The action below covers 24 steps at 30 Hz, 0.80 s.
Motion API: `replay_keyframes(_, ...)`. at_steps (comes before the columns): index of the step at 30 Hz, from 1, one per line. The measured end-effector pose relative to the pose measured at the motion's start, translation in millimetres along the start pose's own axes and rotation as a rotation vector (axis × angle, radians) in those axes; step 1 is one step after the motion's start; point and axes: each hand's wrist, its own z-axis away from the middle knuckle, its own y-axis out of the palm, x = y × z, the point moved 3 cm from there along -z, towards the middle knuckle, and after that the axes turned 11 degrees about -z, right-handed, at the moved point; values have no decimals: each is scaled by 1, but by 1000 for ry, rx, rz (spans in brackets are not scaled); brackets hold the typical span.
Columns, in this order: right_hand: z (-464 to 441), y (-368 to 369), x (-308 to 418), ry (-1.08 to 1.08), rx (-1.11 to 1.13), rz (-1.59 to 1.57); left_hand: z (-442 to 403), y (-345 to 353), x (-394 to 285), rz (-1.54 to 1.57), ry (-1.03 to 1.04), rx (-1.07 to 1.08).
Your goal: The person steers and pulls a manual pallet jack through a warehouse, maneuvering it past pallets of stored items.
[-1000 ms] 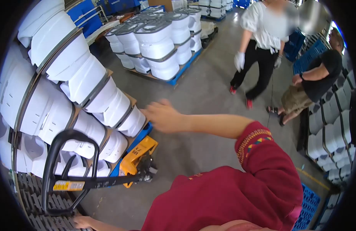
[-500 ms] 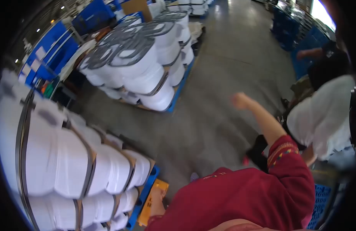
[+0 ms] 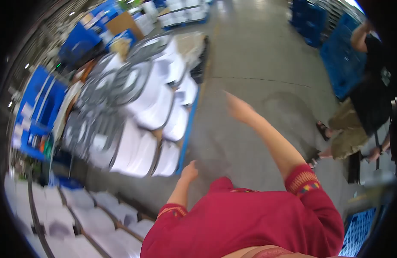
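- You, in a red top with patterned cuffs, cross the grey floor (image 3: 267,64) between pallet loads, apparently on foot; moving past the goods, rather than handling them, looks like the step in hand.
- Your right hand (image 3: 240,108) reaches out ahead over open floor, the forearm slanting forward and inward from the right side. Nothing shows in its grasp; blur leaves the spread of its fingers impossible to tell.
- Your left hand (image 3: 189,171) hangs lower and nearer the body, elbow bent, forearm angled up and forward. It too appears empty, though how far its fingers are curled cannot be told.
- Nearest that left hand in view stands a load of white moulded tubs (image 3: 134,146) with grey rims, stacked in layers on a blue pallet (image 3: 187,133), ahead and to the left. Neither hand appears to touch it.
- More white stacked pieces (image 3: 56,215) fill the lower left, dark bands running between their rows.
- At right, a person in a dark top and khaki shorts (image 3: 351,137) stands near upright blue pallets (image 3: 342,56).
- Any contact with the load would call for closing the gap and squaring up to a pallet side, both palms free, well clear of that person.
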Motion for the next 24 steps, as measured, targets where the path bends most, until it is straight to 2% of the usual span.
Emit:
replay_keyframes(1, -66, -24, 65, -227, -13, -47, -31, 7, -9, -16, 56, -151)
replay_keyframes(2, -112, -34, 111, -464, 7, -253, -68, 17, 1, 342, -89, 13)
replay_keyframes(3, -150, -40, 149, -1039, -124, -268, -92, 3, -6, 499, -215, 122)
replay_keyframes(4, -182, -45, 170, -996, -79, -267, -114, -14, -16, 644, -359, 214)
replay_keyframes(6, -228, -75, 157, -789, 123, -192, -189, 29, 23, 173, -226, 185)
replay_keyframes(7, -261, -67, 117, -817, 117, -98, -223, 44, 29, 93, -162, 165)
replay_keyframes(8, -300, -59, 48, -649, 151, 69, -255, 55, 33, 9, -100, 140)
replay_keyframes(9, -327, -71, -39, -369, 215, 86, -285, 67, 38, -74, -41, 110)
replay_keyframes(10, -335, -97, -102, -335, 146, 153, -300, 87, 44, -463, 115, 185)
replay_keyframes(11, -317, -119, -188, -123, 121, 219, -323, 72, 26, -460, 106, 323)
replay_keyframes(12, -295, -141, -275, 90, 106, 295, -339, 22, -5, -179, -98, 306)
replay_keyframes(13, -290, -168, -347, 283, 171, 303, -344, -67, -50, 104, -287, 230)
replay_keyframes(15, -277, -212, -453, 533, 340, 361, -362, -199, -126, 367, -426, 122)
replay_keyframes(16, -286, -227, -495, 603, 424, 403, -389, -203, -135, 435, -404, -24)
replay_keyframes(18, -329, -240, -563, 668, 571, 489, -422, -238, -174, 532, -438, -20)
replay_keyframes(19, -353, -240, -592, 671, 624, 549, -436, -185, -165, 618, -270, -242)
replay_keyframes(20, -396, -238, -622, 646, 684, 611, -433, -168, -166, 646, -407, -301)
replay_keyframes(21, -448, -241, -634, 601, 731, 680, -431, -162, -185, 681, -607, -267)
replay_keyframes(22, -497, -235, -640, 545, 781, 742, -423, -148, -207, 718, -785, -199)
replay_keyframes(24, -578, -214, -630, 422, 899, 847, -355, -121, -256, 715, -978, 45)
